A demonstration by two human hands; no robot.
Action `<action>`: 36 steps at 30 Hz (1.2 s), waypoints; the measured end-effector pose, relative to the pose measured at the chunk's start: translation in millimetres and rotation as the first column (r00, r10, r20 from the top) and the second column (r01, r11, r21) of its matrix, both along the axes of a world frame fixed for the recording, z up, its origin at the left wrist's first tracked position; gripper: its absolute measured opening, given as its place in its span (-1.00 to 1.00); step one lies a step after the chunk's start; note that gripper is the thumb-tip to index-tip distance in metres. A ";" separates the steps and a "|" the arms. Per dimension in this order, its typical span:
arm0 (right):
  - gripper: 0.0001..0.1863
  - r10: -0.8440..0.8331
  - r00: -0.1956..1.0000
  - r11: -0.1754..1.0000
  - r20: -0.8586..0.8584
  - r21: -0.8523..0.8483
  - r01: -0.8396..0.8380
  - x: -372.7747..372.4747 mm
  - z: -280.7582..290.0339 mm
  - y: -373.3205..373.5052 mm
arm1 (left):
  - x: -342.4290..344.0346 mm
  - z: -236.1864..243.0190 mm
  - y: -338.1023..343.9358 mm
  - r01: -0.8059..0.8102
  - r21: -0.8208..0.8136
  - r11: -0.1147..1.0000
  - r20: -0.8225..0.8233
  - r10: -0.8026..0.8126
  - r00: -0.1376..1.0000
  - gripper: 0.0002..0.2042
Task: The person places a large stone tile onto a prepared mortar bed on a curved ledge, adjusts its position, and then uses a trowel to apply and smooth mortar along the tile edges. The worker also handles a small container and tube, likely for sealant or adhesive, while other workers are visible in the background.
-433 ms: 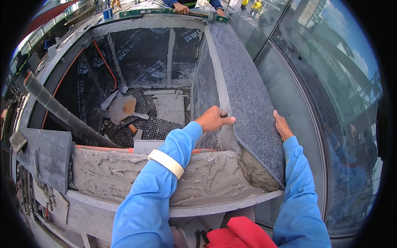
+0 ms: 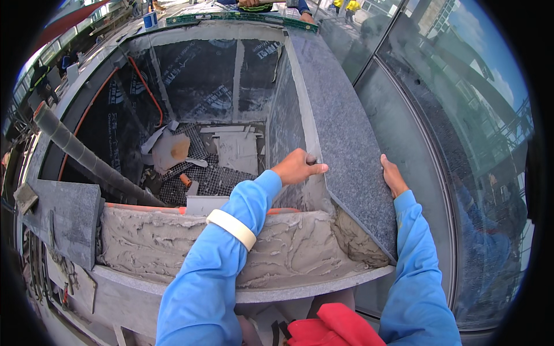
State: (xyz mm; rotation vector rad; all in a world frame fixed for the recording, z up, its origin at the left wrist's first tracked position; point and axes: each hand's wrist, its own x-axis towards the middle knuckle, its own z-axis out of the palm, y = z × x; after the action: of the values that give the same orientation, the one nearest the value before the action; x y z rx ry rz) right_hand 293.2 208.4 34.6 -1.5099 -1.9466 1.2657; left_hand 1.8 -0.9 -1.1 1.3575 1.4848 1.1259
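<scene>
My left hand point(image 2: 297, 167) is closed on the inner edge of a long speckled grey granite slab point(image 2: 340, 115), thumb at the edge; its fingertips are partly hidden. On the slab's outer edge, beside the glass wall, my right hand point(image 2: 392, 176) grips with curled fingers. The slab lies along the right rim of a box-like pit point(image 2: 190, 75). Below its near end, thick wet mortar point(image 2: 288, 248) covers the front ledge. A green spirit level point(image 2: 196, 17) spans the far rim, where a co-worker's hands point(image 2: 249, 4) hold a tool.
A glass wall point(image 2: 479, 173) runs close on the right. A grey slab point(image 2: 63, 225) sits on the left ledge beside a long tube point(image 2: 98, 153). Debris point(image 2: 173, 150) and orange pipes point(image 2: 144, 86) are inside the pit. Other workers point(image 2: 43, 83) stand at the far left.
The co-worker's hands and tool at the far rim have moved up, away from the level. My two hands stay in place on the slab.
</scene>
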 end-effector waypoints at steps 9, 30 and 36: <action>-0.23 0.011 1.000 1.000 -0.009 0.000 -0.011 1.4 -3.0 3.0 | 0.6 5.3 -3.0 0.002 0.015 1.000 -0.008 -0.001 1.000 -0.47; -0.23 0.021 1.000 0.998 0.022 0.064 -0.023 2.4 -6.5 7.5 | -0.9 5.5 -1.0 0.012 -0.025 1.000 -0.025 -0.013 1.000 -0.47; -0.22 0.003 1.000 0.999 0.010 0.033 -0.003 1.5 -3.6 4.3 | -1.6 7.5 -1.0 0.024 -0.032 0.999 -0.048 -0.026 0.999 -0.48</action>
State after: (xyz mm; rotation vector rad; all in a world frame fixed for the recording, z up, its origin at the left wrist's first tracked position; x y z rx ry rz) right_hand 294.7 212.7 31.0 -1.5000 -1.9671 1.2235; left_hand 0.2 -1.9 6.4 1.3870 1.5097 1.0568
